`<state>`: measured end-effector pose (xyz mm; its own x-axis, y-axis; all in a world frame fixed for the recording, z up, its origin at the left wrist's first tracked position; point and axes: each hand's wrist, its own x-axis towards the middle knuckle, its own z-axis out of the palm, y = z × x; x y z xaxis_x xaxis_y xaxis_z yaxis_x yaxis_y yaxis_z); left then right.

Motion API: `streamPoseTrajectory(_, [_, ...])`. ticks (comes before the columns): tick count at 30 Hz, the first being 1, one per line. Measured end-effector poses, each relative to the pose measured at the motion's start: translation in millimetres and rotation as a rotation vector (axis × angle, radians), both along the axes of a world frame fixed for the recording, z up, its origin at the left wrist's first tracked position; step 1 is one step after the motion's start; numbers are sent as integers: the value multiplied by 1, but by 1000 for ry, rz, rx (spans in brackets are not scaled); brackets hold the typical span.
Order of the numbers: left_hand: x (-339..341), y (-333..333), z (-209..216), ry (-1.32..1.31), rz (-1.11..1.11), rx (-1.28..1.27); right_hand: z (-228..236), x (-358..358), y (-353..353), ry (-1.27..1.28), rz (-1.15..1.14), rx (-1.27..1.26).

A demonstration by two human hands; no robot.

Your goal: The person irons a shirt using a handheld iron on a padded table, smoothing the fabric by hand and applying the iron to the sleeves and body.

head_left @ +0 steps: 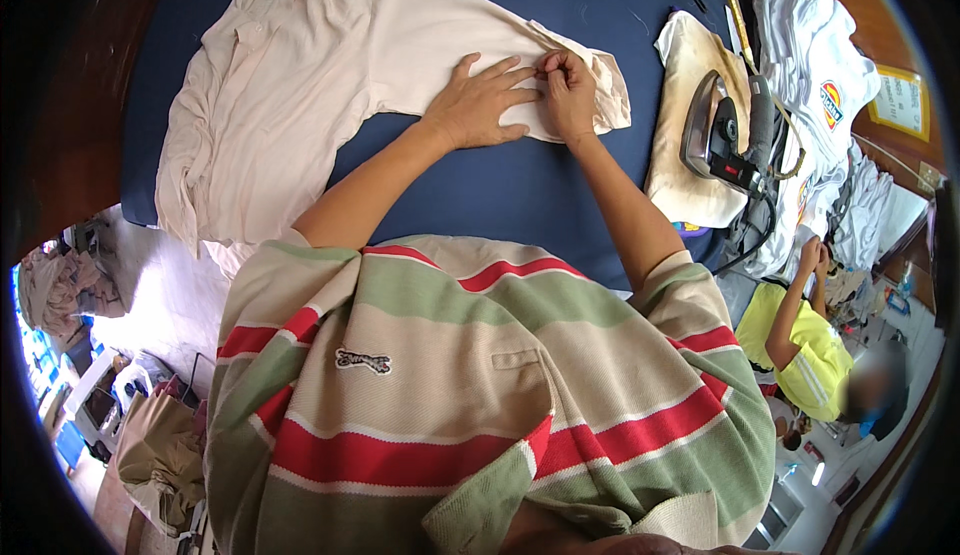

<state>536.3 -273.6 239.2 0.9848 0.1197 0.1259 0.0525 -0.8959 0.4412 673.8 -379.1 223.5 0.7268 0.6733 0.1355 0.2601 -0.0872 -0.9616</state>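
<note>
A cream long-sleeved shirt (290, 85) lies spread over a dark blue padded table (390, 180), one sleeve reaching to the right. My left hand (480, 103) rests flat on that sleeve, its fingers spread toward the cuff. Just right of it, my right hand (566, 90) has its fingers curled together in a pinch on the sleeve fabric beside the cuff (610, 95). A fold of cloth stands up along the sleeve's upper edge there. The shirt's collar end runs out of view at the top.
To the right, a clothes iron (720, 135) lies on a stained cream pad (680, 75), its cord trailing down. Beyond hang white printed garments (815, 55). A person in a yellow shirt (810, 355) works at far right. Piled cloth (65, 290) lies at lower left.
</note>
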Motion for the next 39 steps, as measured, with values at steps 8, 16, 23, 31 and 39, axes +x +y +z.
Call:
streamPoseTrajectory(8, [9,74,-12,-90,650,4,9,-14,3,-794,143,-398])
streamPoseTrajectory(16, [-3,118,-22,90,565,358,20,-8,-32,-910,490,-628])
streamPoseTrajectory(23, [-2,119,-23,91,577,373,25,-6,-33,-916,503,-574])
streamPoseTrajectory(31, [1,97,-12,-87,534,438,40,-2,-34,-861,514,-367])
streamPoseTrajectory(39, [-25,-16,14,-166,53,61,79,8,-64,-717,441,-351])
